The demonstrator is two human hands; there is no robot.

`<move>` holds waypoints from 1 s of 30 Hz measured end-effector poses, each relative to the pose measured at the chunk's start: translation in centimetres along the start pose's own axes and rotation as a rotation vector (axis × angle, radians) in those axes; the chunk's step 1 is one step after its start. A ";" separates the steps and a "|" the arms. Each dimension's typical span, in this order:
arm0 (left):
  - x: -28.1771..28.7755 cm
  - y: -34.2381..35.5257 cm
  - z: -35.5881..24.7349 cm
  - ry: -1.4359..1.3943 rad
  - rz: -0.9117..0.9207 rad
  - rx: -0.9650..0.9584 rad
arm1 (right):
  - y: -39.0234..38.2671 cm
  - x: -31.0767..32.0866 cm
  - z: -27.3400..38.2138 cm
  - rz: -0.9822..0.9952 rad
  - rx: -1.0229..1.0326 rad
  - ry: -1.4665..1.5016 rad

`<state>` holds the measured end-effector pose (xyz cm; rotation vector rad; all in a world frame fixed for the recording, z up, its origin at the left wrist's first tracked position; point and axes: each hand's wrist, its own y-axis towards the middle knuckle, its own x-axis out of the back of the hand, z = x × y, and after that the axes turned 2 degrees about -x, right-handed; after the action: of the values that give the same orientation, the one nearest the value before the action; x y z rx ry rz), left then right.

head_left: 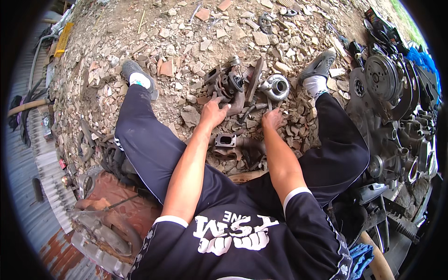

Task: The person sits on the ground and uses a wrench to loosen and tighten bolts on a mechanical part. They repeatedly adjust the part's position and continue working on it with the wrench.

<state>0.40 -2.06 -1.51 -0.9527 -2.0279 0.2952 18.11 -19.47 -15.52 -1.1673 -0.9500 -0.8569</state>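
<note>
A rusty turbocharger [228, 85] with an attached manifold lies on the rubble between my legs. My left hand [213, 114] grips its near edge, the thumb and index finger pressed against the metal. My right hand [273, 119] is closed around a thin metal tool [269, 104], whose exact kind I cannot make out. The tool points up toward a silver, snail-shaped compressor housing [279, 87] with a round dark opening. Between these two parts stands a flat, rusty metal bar [254, 80]. Closer to me, a rusty flanged pipe [226, 140] lies below both forearms.
Broken stones and tile pieces [182, 46] cover the ground. Wrenches [194, 14] lie at the far side. Engine parts, including a pulley [381, 77], are piled at right. Corrugated metal sheeting [44, 172] and a rusty metal part [123, 196] lie at left.
</note>
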 end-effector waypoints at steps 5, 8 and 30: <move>0.0 -0.1 0.7 0.014 -0.007 -0.007 | -3.8 -0.8 1.6 0.027 -0.023 0.374; 0.0 -0.3 0.0 0.018 -0.008 0.007 | -5.8 -1.1 2.4 0.019 -0.014 0.440; -0.8 0.6 0.8 0.000 -0.093 -0.049 | -11.4 3.7 8.6 0.117 -0.284 1.077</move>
<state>0.38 -2.15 -2.77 -0.8848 -2.0809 0.1955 7.65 -13.46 -7.07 -0.7817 0.1242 -1.3337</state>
